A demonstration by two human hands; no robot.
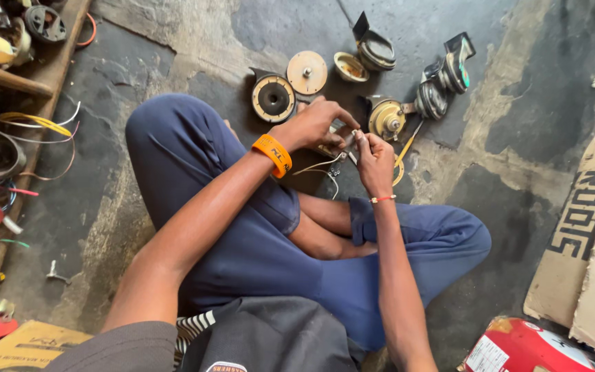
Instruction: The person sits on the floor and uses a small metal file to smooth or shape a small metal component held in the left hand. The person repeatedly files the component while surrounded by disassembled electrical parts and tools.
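Holding a small metal part (342, 138) between both hands, the person sits cross-legged on the concrete floor (518, 110), with the part just above the knees. The left hand (315, 124) is closed around it from above; the right hand (373, 155) pinches its near edge with fingertips together. Thin white wires (318, 167) trail from it toward the lap. By my reading this is fine fitting work on the part, and the next move calls for a steady pinch and a small, exact turn. Beyond the hands lie round horn units (273, 98), a tan disc (307, 71) and a yellow-handled screwdriver (405, 148); cardboard (587, 234) lies at the right.
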